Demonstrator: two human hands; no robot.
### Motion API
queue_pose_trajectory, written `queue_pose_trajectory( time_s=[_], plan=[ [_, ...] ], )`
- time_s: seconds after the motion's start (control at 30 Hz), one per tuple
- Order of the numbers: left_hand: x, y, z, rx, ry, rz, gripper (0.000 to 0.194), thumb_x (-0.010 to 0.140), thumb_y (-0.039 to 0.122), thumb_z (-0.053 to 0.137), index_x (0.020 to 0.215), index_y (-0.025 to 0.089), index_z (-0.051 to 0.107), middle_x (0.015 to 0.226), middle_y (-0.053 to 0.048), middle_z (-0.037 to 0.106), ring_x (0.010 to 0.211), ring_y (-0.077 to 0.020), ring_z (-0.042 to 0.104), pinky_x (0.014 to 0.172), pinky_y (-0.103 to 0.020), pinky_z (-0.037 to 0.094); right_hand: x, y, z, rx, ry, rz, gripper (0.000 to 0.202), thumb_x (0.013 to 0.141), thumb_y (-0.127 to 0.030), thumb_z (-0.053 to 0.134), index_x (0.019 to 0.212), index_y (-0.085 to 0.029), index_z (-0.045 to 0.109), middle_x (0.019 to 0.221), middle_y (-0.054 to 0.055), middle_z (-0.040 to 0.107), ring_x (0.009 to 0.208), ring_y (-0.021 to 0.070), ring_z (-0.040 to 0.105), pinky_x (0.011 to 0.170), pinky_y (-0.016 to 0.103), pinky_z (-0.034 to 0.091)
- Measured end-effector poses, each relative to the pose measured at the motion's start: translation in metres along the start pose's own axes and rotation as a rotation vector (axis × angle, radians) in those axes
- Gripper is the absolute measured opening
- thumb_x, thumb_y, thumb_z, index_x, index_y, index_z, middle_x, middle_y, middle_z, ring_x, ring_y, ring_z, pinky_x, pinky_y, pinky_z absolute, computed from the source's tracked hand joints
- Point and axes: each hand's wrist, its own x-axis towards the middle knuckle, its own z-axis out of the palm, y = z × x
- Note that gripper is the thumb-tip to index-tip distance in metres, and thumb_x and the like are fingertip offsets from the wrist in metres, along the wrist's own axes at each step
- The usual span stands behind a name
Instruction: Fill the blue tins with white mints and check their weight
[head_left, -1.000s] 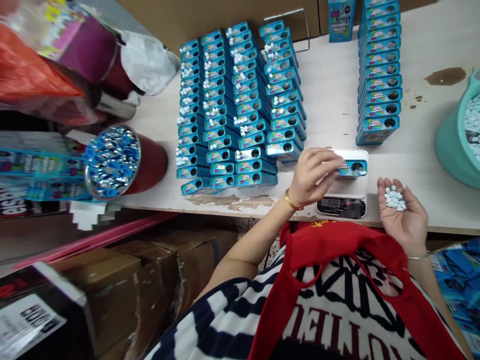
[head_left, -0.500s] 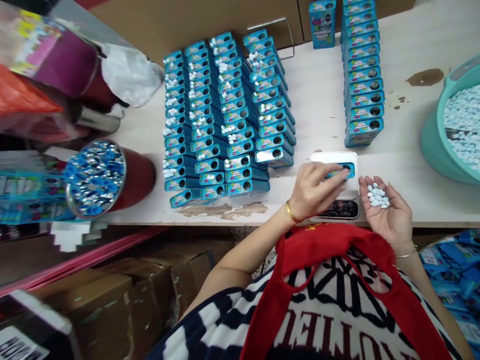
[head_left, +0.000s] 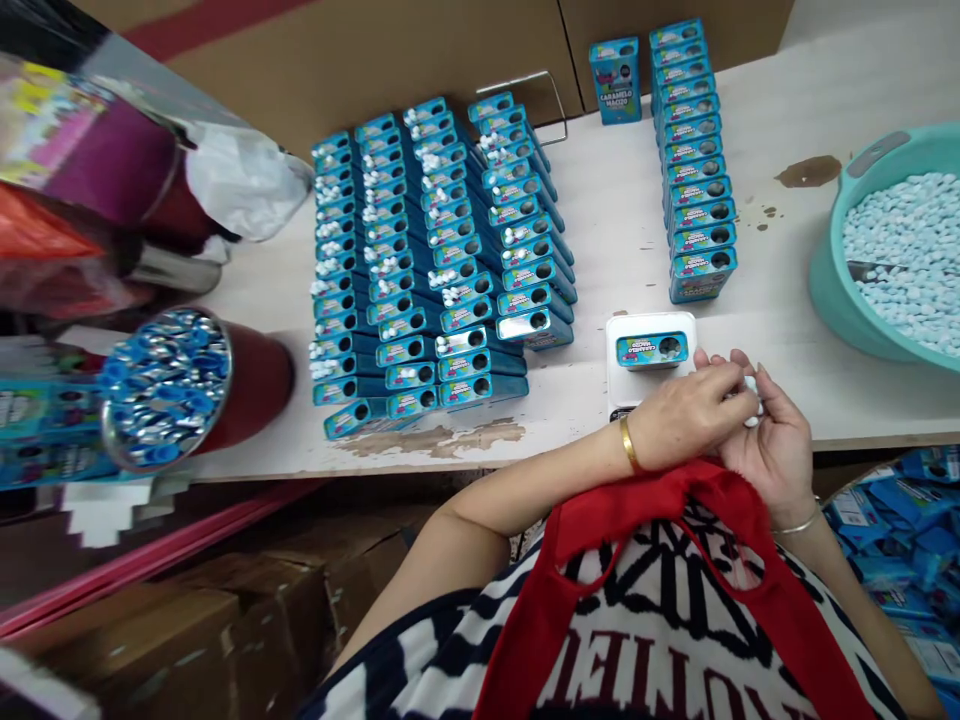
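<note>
My right hand [head_left: 780, 455] is cupped, palm up, around small pale-blue candies [head_left: 752, 400]. My left hand [head_left: 694, 415] reaches across over that palm. Its fingers are closed in a pinch at the candies, and its fingertips are partly hidden. Just beyond my hands, a blue candy tin [head_left: 637, 351] stands on a small white scale [head_left: 619, 385]. There is a round hole at the right end of the tin's top, with something pale in it. My left wrist and forearm cover most of the scale's dark front panel.
Rows of blue tins [head_left: 469, 315], many topped with candies, stand at the left. Another column of tins [head_left: 701, 265] and a single tin [head_left: 616, 90] are at the back. A turquoise tub [head_left: 832, 290] of candies is at the right, a pot [head_left: 262, 380] of blue-and-silver pieces at far left.
My left hand has moved from above the tin on the scale to the candies in my right palm. The tin's top is now uncovered. The head view has shifted slightly.
</note>
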Motion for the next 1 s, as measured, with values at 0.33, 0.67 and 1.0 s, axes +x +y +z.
queue_pose_trajectory(
  time_s=[0.33,0.67,1.0],
  plan=[
    [-0.005,-0.038,-0.039,-0.177,0.301,-0.132,0.011,0.096,0.019,0.051,0.092,0.016,0.061,0.087,-0.004,0.060,0.077,-0.0102,0.058,0.069,-0.022,0.050,0.006,0.002,0.000,0.040,0.033,-0.098,0.025,0.095,-0.024,0.045,0.098,-0.014,0.068,0.100,0.009,0.075,0.111,0.0186,0.068,0.107,0.040,0.051],
    [-0.026,-0.056,-0.075,-0.166,0.467,-0.207,0.015,0.098,0.026,0.053,0.100,0.019,0.066,0.091,-0.004,0.067,0.081,-0.0140,0.062,0.069,-0.030,0.053,0.006,-0.006,-0.009,-0.057,0.079,-0.163,0.027,0.095,-0.028,0.046,0.096,-0.018,0.070,0.105,0.007,0.074,0.120,0.0180,0.063,0.108,0.036,0.050],
    [-0.046,-0.048,-0.068,-0.193,0.478,-0.250,0.013,0.098,0.023,0.052,0.106,0.020,0.062,0.090,-0.002,0.065,0.080,-0.0118,0.061,0.070,-0.028,0.052,0.000,-0.002,-0.013,-0.140,0.159,-0.129,0.031,0.095,-0.029,0.042,0.100,-0.018,0.071,0.120,0.007,0.070,0.120,0.0175,0.063,0.099,0.031,0.056]
  ],
)
